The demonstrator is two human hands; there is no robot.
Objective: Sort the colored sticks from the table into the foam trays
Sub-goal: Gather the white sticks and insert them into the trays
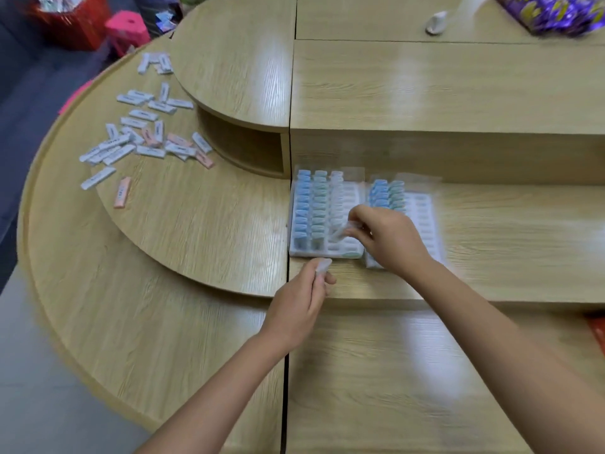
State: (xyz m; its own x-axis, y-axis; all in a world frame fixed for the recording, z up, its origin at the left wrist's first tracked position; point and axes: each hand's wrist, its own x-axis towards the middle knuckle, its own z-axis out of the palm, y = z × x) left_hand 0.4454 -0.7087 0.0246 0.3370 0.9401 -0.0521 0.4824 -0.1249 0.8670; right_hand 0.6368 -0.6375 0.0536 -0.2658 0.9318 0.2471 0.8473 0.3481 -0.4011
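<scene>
On the wooden table, two foam trays sit side by side; the right hand pinches a pale stick over the left one. The left hand grips another stick. Loose sticks lie at ten o'clock, print too blurred to read.

Two white foam trays lie side by side on the worktop. Blue and green sticks stand in their rows. Many loose white and pink sticks lie scattered far left of the trays.
</scene>
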